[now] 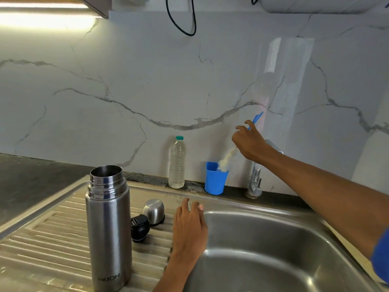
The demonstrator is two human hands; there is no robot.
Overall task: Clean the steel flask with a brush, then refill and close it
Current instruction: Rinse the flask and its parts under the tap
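One steel flask [109, 226], upright and uncapped, on the ribbed draining board [48, 239] left of the sink basin [273, 249]. Printed lettering near its base.

Two loose tops just right of the flask: one black stopper [140, 228] and one steel cap [153, 211], close together, the stopper nearer the camera.

One brush [228, 155]: blue handle, pale bristles. Right hand [249, 142] grips the handle, fingers curled round it, blue tip sticking out above the knuckles. Bristle end sits in the mouth of one blue cup [215, 179], which stands on the ledge against the marble wall.

One clear plastic bottle [177, 163], green cap, upright on the same ledge, left of the cup and apart from it.

One tap [255, 178] right of the cup; the right forearm crosses in front of its upper part.

Left hand [189, 228] lies flat on the rim between draining board and basin, fingers straight and loosely spread, holding nothing. It is near the two tops, not touching them.

One black cable [181, 20] loops down the wall at top.
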